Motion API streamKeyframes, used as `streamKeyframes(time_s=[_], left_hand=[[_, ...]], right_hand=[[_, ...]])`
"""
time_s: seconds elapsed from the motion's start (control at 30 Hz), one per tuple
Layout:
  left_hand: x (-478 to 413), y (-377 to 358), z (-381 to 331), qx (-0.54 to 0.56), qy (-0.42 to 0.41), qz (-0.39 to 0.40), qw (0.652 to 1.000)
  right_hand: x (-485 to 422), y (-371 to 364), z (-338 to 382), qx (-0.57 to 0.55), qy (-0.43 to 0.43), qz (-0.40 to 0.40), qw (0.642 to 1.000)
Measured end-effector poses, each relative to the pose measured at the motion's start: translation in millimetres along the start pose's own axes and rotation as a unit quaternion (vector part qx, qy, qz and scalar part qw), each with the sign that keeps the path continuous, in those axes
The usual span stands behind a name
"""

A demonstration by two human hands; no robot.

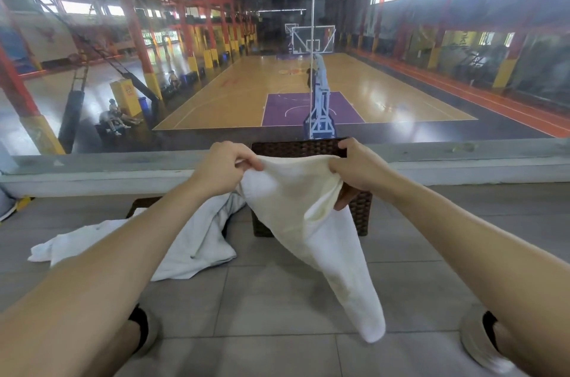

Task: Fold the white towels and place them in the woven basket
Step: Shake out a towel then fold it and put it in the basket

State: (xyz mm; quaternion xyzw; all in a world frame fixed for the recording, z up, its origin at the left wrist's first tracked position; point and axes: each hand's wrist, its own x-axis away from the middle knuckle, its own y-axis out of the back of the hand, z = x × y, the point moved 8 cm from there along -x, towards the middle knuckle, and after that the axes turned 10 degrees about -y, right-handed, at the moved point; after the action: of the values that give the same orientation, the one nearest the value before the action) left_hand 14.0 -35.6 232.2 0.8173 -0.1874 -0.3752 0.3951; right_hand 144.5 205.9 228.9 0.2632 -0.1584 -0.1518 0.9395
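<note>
I hold one white towel (311,216) up in front of me. My left hand (223,168) pinches its upper left edge and my right hand (359,170) grips the upper right edge. The cloth sags between them and hangs down to a narrow tail near the floor. Behind the towel stands the dark woven basket (296,148), mostly hidden by the cloth and my hands. A heap of other white towels (191,241) lies crumpled on the tiled floor to the left of the basket.
A low grey ledge (123,167) with a glass pane runs across behind the basket, overlooking a basketball court. My two feet (145,330) rest on the grey floor tiles at lower left and lower right. A flat dark woven piece (142,204) lies behind the heap.
</note>
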Motion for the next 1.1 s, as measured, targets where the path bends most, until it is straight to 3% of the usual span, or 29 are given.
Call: streamKeyframes(time_s=[0.23, 0.4, 0.5, 0.57, 0.63, 0.7, 0.73, 0.8, 0.83, 0.87, 0.93, 1.03, 1.1], left_hand=[[5.6, -36.4, -64.3, 0.149, 0.022, 0.121, 0.981], [6.3, -42.1, -80.8, -0.008, -0.042, 0.125, 0.991], [5.1, -42.7, -84.6, -0.032, -0.086, 0.108, 0.99], [2.0, -40.2, -87.6, -0.036, -0.116, 0.055, 0.991], [-1.1, -34.8, -83.2, -0.011, -0.113, -0.001, 0.994], [-2.7, -36.0, -74.4, 0.01, -0.089, -0.008, 0.996], [-2.8, -38.2, -71.4, 0.021, -0.083, 0.0, 0.996], [-1.7, -46.8, -69.6, 0.036, -0.086, 0.019, 0.995], [-0.8, -52.1, -70.4, 0.038, -0.091, 0.028, 0.995], [0.0, -57.2, -71.2, 0.036, -0.094, 0.039, 0.994], [1.6, -63.8, -69.7, 0.027, -0.093, 0.061, 0.993], [-0.7, -58.4, -61.6, 0.01, -0.083, 0.077, 0.993], [-1.3, -55.9, -56.5, -0.001, -0.073, 0.094, 0.993]], right_hand=[[-3.1, -12.2, -24.6, -0.219, -0.091, 0.037, 0.971], [-10.8, -21.1, -36.9, -0.392, -0.113, 0.075, 0.91], [-14.5, -22.8, -43.5, -0.47, -0.124, 0.089, 0.869], [-13.6, -23.2, -44.7, -0.487, -0.124, 0.103, 0.858], [-8.2, -20.8, -44.1, -0.409, -0.131, 0.118, 0.895], [-2.5, -9.5, -48.2, -0.126, -0.144, 0.102, 0.976], [-1.8, -0.8, -50.0, 0.057, -0.139, 0.077, 0.986], [-5.4, 12.0, -42.2, 0.359, -0.072, -0.001, 0.931], [-6.9, 10.2, -31.7, 0.439, -0.003, -0.043, 0.897], [-6.9, 5.0, -21.1, 0.469, 0.065, -0.079, 0.877], [-7.1, -0.2, -10.2, 0.43, 0.132, -0.125, 0.884], [-14.3, 19.5, -6.2, 0.349, 0.122, -0.189, 0.91], [-18.4, 22.2, -7.8, 0.386, 0.103, -0.156, 0.904]])
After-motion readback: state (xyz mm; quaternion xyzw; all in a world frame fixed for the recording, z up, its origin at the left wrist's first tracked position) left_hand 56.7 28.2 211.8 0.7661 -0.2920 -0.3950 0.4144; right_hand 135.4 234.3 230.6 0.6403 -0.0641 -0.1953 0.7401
